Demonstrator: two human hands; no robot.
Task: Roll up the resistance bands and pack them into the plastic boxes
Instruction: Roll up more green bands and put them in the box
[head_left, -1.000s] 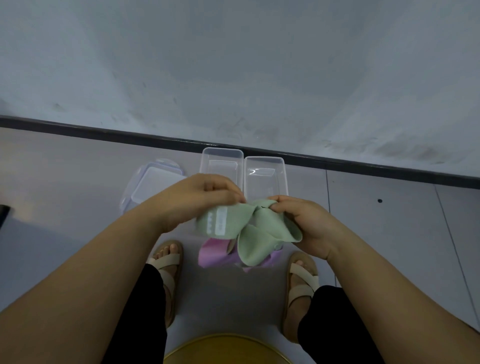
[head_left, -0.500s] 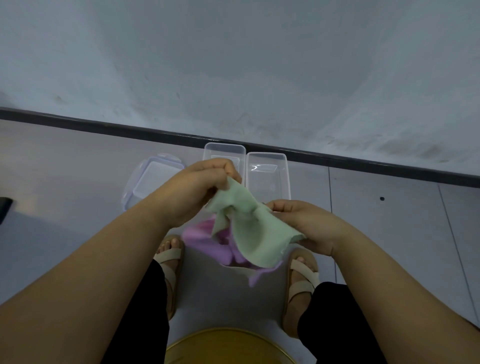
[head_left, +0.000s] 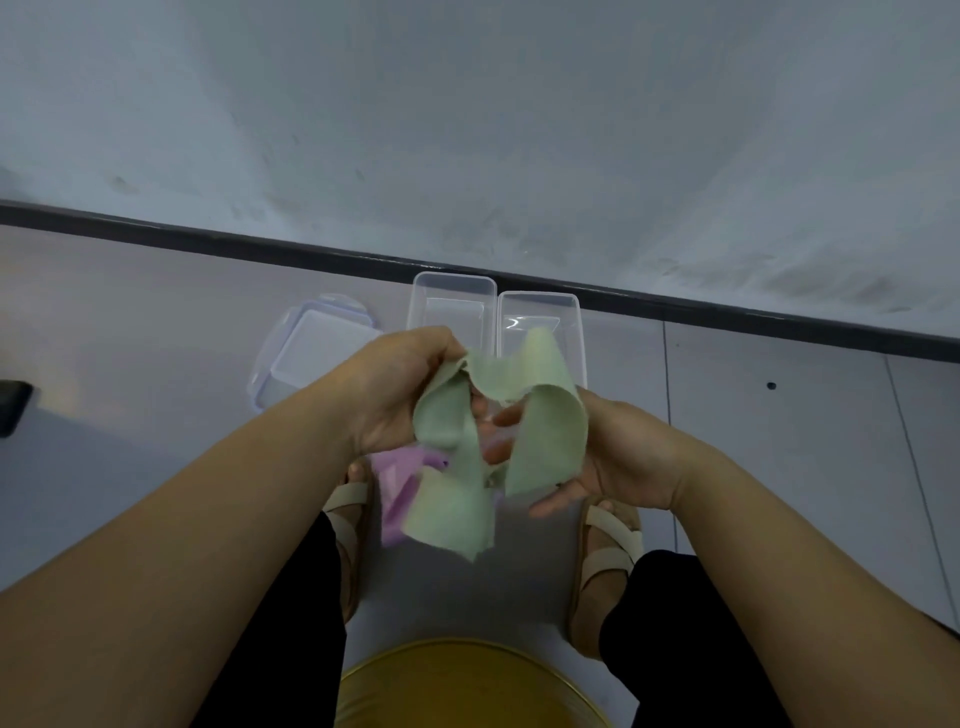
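Note:
A pale green resistance band (head_left: 470, 452) hangs loose and twisted between my hands, above the floor. My left hand (head_left: 400, 389) pinches its upper left fold. My right hand (head_left: 608, 457) is palm up under the band's right loop, fingers curled round it. A purple band (head_left: 400, 483) lies on the floor beneath, partly hidden by the green one. Two clear plastic boxes stand side by side by the wall, the left box (head_left: 452, 296) and the right box (head_left: 540, 312), both without lids.
Clear lids (head_left: 311, 348) lie stacked on the floor left of the boxes. My sandalled feet (head_left: 608, 545) flank the bands. A yellow round stool edge (head_left: 467, 686) is at the bottom. A dark object (head_left: 13, 405) sits at the far left edge. The wall is close behind the boxes.
The green band has unfolded and now drapes in long loops. My right hand turned palm up under it. My left hand shifted slightly right, still pinching the band.

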